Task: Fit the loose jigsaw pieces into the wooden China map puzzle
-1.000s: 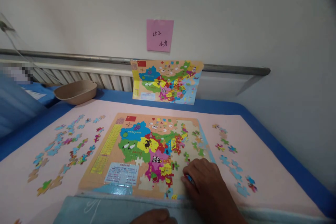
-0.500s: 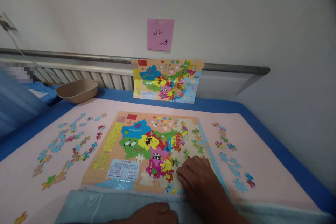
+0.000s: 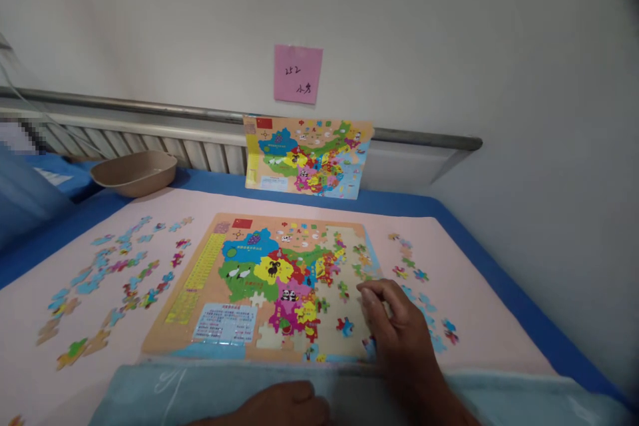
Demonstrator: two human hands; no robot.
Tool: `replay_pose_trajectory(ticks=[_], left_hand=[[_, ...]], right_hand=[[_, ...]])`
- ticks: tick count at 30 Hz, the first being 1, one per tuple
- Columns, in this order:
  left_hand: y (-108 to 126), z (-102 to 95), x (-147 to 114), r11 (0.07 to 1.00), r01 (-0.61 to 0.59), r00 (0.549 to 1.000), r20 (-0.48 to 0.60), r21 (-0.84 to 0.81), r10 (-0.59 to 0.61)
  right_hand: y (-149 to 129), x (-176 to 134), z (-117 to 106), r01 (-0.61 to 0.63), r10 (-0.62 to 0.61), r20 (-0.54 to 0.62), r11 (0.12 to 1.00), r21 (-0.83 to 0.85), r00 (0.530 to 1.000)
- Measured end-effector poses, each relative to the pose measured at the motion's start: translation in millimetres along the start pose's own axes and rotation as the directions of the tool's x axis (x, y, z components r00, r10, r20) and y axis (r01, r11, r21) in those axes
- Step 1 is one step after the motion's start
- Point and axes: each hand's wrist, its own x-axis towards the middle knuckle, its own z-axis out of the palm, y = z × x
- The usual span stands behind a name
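A China map jigsaw board (image 3: 210, 266) lies before me, its left part filled and pale backing showing at the right. My right hand (image 3: 402, 329) is over the board's right edge, thumb and forefinger pinched together; anything between them is hidden. Just left of it, a blue and red puzzle piece (image 3: 344, 327) lies on the backing, with a green piece (image 3: 343, 290) above. Another piece (image 3: 368, 346) is partly covered by the hand. My left hand (image 3: 292, 403) rests closed on the light blue cloth (image 3: 144, 389), its palm hidden.
Loose pieces (image 3: 132, 263) spread left of the board, and more pieces (image 3: 422, 275) lie at its right. A printed map sheet (image 3: 307, 156) leans against the wall rail (image 3: 424, 138) behind. A beige basin (image 3: 134, 173) stands at the back left. A pink note (image 3: 298, 74) is on the wall.
My right hand has lifted and turned, moving right relative to the board and uncovering the blue and red piece. My left hand stays on the cloth. The view has shifted slightly.
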Motion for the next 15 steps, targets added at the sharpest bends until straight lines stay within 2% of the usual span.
replay_pose_trajectory(ticks=[3,9,13,15], left_hand=[[-1,0.0,-4,0.999,0.015,0.998,0.059,-0.034,-0.013],[0,-4.6,-3,0.995,0.011,1.000,-0.008,-0.099,-0.012],[-1,-7.0,3,0.996,0.010,0.995,-0.102,-0.093,-0.020],[-2,-8.1,5,0.995,-0.003,0.995,-0.104,-0.096,-0.007]], right_hand=[[2,1,-2,-0.050,0.051,-0.022,0.998,0.025,0.998],[7,12,-18,-0.010,0.005,-0.074,0.997,-0.075,0.997],[13,16,-23,0.007,-0.005,0.012,0.985,-0.172,1.000],[15,15,-20,0.038,-0.022,0.075,0.978,-0.207,0.997]])
